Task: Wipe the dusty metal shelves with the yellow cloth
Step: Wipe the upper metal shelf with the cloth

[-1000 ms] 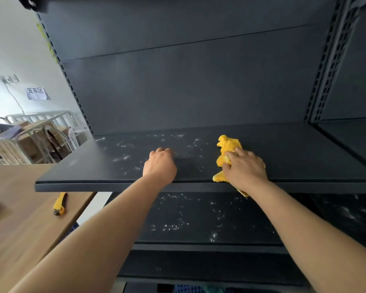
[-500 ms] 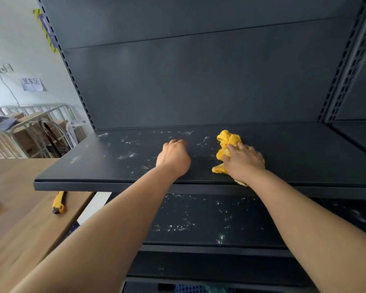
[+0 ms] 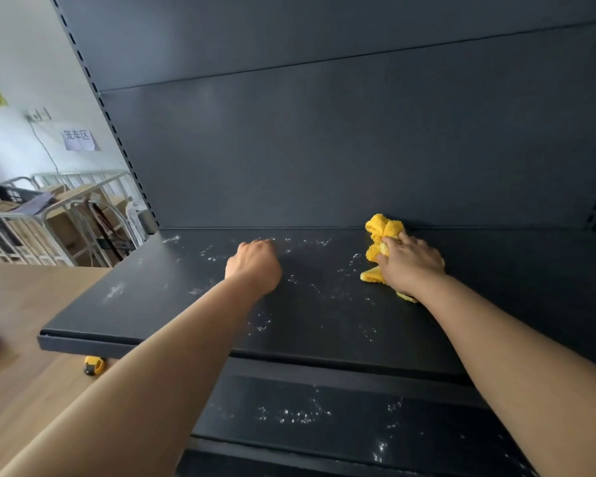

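The fingers (image 3: 398,239) of my right hand (image 3: 412,266) clutched the crumpled yellow terry cloth (image 3: 384,228) near the back of the dark metal shelf (image 3: 152,304). White dust specks (image 3: 310,287) lay to its left, towards my left hand (image 3: 255,265), fisted and empty.

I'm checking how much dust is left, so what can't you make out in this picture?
Head view:
The top shelf under the yellow cloth and right hand: covered by them.
Fingertips of the left hand: curled under its back.
The lower shelf: rear hidden by the top shelf, left part by the left forearm.
The yellow tool: mostly behind the shelf edge.
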`<state>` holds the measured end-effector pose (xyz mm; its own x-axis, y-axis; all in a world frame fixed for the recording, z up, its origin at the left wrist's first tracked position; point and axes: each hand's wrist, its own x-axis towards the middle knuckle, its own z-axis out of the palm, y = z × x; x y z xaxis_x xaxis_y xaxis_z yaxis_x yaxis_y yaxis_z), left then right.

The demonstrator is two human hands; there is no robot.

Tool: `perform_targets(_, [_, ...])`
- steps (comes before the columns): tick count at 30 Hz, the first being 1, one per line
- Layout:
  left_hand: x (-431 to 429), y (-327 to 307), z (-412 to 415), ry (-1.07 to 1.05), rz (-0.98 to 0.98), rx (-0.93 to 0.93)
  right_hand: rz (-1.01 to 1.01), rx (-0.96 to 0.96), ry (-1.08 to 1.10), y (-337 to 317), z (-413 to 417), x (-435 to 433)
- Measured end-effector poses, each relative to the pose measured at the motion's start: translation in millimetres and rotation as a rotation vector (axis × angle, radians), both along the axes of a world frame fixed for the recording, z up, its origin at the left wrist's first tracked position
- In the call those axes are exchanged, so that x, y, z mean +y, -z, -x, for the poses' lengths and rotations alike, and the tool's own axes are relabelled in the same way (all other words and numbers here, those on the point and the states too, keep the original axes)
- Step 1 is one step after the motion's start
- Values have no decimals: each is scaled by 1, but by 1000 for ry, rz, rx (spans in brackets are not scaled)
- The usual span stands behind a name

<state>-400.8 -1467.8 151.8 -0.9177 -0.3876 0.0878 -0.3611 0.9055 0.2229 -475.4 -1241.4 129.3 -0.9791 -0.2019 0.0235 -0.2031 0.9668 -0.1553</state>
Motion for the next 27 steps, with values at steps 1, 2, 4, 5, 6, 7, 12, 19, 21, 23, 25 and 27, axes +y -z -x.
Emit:
perform_targets(1, [-6,1,2,-17,14,-8,-2,1,1,0,6,-4])
perform_targets(2, [-13,1,4,-32,26,-14,-3,1,2,1,11,-7])
perform_targets(4, [-24,2,7,-50,48,-24,-2,-4,6,1,18,-11])
perform_targets(5, [-29,3,8,-53,56,-28,0,-6,10,1,20,-13])
perform_targets(6, [-34,4,9,-54,62,-32,2,-2,15,3,21,-14])
perform_targets(7, [-37,5,10,-56,63,-36,2,6,20,4,21,-15])
perform_targets(12, [-50,8,10,-65,57,32,7,40,44,7,19,-20])
perform_targets(19, [-80,5,6,9,77,58,29,9,-5,-1,9,-61])
perform_targets(21, [-89,5,3,30,73,45,31,-2,-22,-2,6,-81])
perform_targets(23, [-100,5,0,37,56,16,32,-11,-36,-2,3,-101])
perform_targets(25, [-114,5,-6,31,44,-6,32,-14,-46,-1,1,-121])
perform_targets(27, [-131,3,-12,18,57,-7,34,-14,-55,-2,-1,-140])
